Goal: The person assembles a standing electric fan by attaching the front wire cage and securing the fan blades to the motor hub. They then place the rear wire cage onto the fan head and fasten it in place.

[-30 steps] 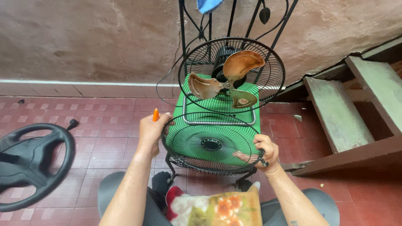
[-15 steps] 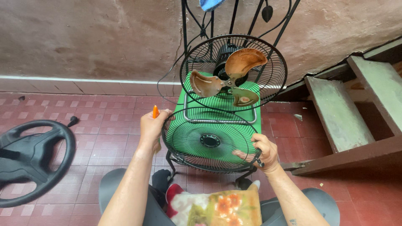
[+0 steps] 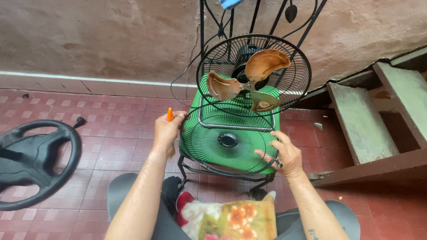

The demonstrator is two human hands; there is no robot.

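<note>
A black wire fan guard [image 3: 228, 139], round with a dark centre cap, is held flat-on toward me over a green stool [image 3: 195, 100]. My left hand [image 3: 166, 130] grips the guard's left rim and also holds an orange-handled tool [image 3: 169, 114] that sticks up above the fingers. My right hand [image 3: 284, 153] grips the guard's right rim. Behind it stands the fan [image 3: 253, 73], its rear guard in place and three rusty brown blades [image 3: 262, 64] bare.
A black steering wheel [image 3: 33, 162] lies on the red tiled floor at left. Concrete steps with a dark wooden rail [image 3: 378, 122] rise at right. A black metal stand [image 3: 249, 18] leans by the stained wall. A floral cloth [image 3: 227, 220] covers my lap.
The front guard has lifted slightly and come closer to me in both hands. The view has shifted a little; the fan and steering wheel have not moved.
</note>
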